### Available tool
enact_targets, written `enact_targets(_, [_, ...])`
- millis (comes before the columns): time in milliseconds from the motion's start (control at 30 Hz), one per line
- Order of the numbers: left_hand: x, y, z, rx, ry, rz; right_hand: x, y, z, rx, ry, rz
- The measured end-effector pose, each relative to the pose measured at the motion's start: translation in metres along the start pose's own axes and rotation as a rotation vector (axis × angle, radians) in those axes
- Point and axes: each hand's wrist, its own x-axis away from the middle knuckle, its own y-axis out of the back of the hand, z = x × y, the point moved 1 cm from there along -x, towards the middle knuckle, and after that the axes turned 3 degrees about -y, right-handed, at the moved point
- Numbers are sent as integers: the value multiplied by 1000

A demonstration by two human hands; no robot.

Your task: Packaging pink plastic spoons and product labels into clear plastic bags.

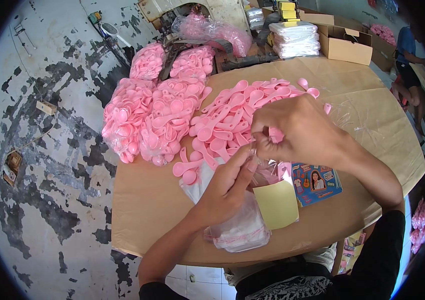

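Note:
My left hand (225,192) pinches the edge of a clear plastic bag (267,172) between thumb and fingers. Close to its fingertips, my right hand (295,130) is closed, its thumb and forefinger at the bag's upper edge. Pink shows through a gap between those fingers; whether it is held or lies behind cannot be made out. A pale yellow card (276,204) and something pink show at the bag. Below my left hand lies a stack of clear bags (240,235). Blue printed cards (320,184) lie beneath my right forearm.
A heap of loose pink spoons (232,107) spreads beyond my hands. Filled bags of pink spoons (157,110) stand at the left. Clear-wrapped packs (295,40) and a cardboard box (347,45) line the far edge. Another person (407,65) sits at far right.

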Motion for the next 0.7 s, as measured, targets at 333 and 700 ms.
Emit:
enact_targets(333, [3,3,5,684,286,-97,42,147,-67,-365,-437,76])
enact_targets(700, [5,-11,-5,268,252,-81,108,129,-106,-9,-642,-395])
